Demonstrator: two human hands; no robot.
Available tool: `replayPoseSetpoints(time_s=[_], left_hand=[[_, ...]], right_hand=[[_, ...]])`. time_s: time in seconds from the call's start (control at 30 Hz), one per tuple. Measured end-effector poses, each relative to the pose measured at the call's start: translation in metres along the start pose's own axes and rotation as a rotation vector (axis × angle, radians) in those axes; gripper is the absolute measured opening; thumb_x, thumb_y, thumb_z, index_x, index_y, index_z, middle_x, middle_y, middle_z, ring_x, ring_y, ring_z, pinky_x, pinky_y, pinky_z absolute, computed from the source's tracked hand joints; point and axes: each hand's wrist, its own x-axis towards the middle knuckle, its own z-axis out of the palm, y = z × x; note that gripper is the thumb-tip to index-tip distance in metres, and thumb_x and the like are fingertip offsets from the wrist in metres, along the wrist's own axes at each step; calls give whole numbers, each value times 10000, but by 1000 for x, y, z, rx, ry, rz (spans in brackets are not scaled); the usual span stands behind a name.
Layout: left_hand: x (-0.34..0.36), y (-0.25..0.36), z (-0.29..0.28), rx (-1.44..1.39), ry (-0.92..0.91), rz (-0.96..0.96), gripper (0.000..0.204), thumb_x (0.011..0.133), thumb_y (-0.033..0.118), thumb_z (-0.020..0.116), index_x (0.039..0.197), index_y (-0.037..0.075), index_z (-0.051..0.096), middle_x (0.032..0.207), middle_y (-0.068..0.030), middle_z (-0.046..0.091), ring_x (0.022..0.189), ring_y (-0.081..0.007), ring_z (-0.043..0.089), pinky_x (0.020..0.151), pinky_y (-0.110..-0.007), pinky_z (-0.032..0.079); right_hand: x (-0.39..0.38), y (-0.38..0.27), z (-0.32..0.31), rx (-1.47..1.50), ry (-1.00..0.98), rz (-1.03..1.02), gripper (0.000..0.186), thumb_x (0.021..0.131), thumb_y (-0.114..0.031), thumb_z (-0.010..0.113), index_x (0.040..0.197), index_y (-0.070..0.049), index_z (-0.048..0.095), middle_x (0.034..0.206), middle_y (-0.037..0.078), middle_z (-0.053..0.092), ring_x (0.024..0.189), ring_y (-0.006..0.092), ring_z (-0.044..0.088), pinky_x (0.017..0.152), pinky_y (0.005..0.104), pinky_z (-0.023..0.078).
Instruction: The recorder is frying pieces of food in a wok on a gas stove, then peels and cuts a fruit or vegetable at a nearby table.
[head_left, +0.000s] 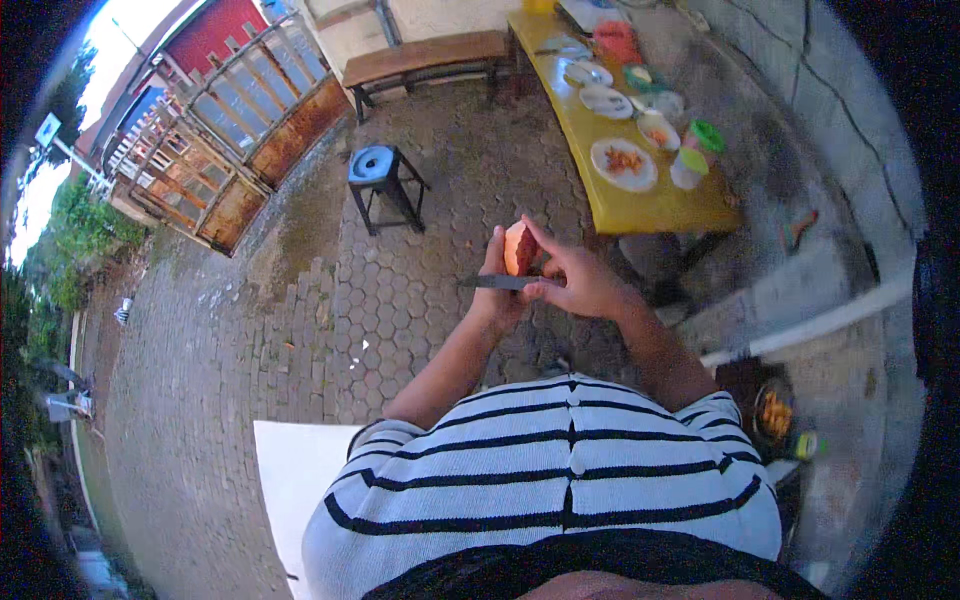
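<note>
Both of my hands are held out in front of my striped shirt, above the paving. My left hand (494, 284) is closed round the lower part of an orange-fleshed root vegetable (517, 250), which stands roughly upright. Its left side shows pale orange flesh and its right side reddish-brown skin. My right hand (582, 280) is closed on a knife (503, 282), whose dark blade points left across the base of the vegetable, in front of my left palm. The right fingers also reach up along the vegetable's skin side. The knife's handle is mostly hidden in my right hand.
A yellow table (603, 208) at the far right bears several plates and green-lidded containers. Ahead stands a dark stool (373, 164) with a blue top; a wooden bench (430, 56) is by the wall. Beside my right elbow sits a bowl of yellow-orange pieces (775, 414).
</note>
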Motion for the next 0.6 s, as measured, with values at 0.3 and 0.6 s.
replayPoseSetpoints(time_s=[0.3, 0.6], left_hand=[[120, 27, 5, 431, 116, 409, 602, 884, 576, 348, 1205, 80, 461, 1099, -109, 557, 967, -224, 575, 825, -367, 491], [256, 99, -25, -79, -8, -1, 502, 866, 581, 401, 1063, 132, 508, 871, -34, 581, 537, -118, 536, 394, -202, 425]], right_hand=[[98, 59, -96, -89, -11, -158, 833, 800, -185, 655, 1434, -144, 116, 618, 71, 573, 544, 134, 505, 570, 278, 421], [201, 94, -167, 1, -10, 45, 777, 810, -173, 647, 1427, -202, 175, 922, 79, 647, 740, 123, 588, 695, 290, 480]])
